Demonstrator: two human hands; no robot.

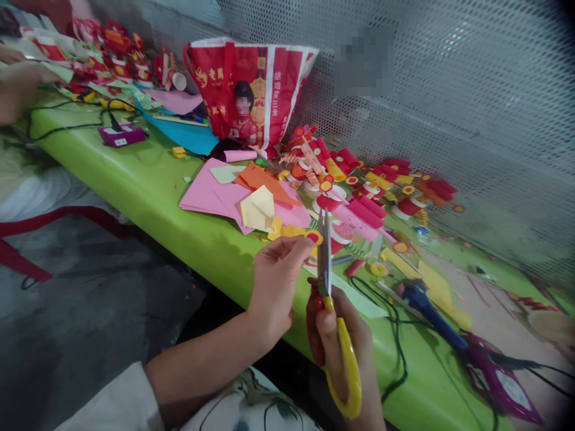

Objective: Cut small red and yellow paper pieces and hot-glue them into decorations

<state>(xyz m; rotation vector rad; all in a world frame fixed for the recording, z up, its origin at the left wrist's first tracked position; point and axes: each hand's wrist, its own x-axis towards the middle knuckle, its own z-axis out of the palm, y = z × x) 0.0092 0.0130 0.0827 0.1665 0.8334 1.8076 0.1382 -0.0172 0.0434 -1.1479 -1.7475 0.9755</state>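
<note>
My right hand point(348, 332) grips a pair of scissors point(324, 248) with yellow handles, the blades pointing up and nearly together. Just left of the blades, my left hand point(281, 272) pinches a small yellow paper disc with a red centre point(313, 237). Disc and blades look very close; whether they touch I cannot tell. Behind my left hand lie a cream paper piece point(257, 208), orange paper strips point(265, 182) and a stack of pink paper point(209, 194). Several red and white paper-cup figures point(330, 200) stand beyond the scissors.
A red and white bag point(254, 96) stands against the perforated metal panel point(431, 78). A blue glue gun point(433, 311) lies at right by a purple power strip point(503, 377) with black cords. Another purple power strip point(121, 134) lies left, near another person's hand point(20, 87).
</note>
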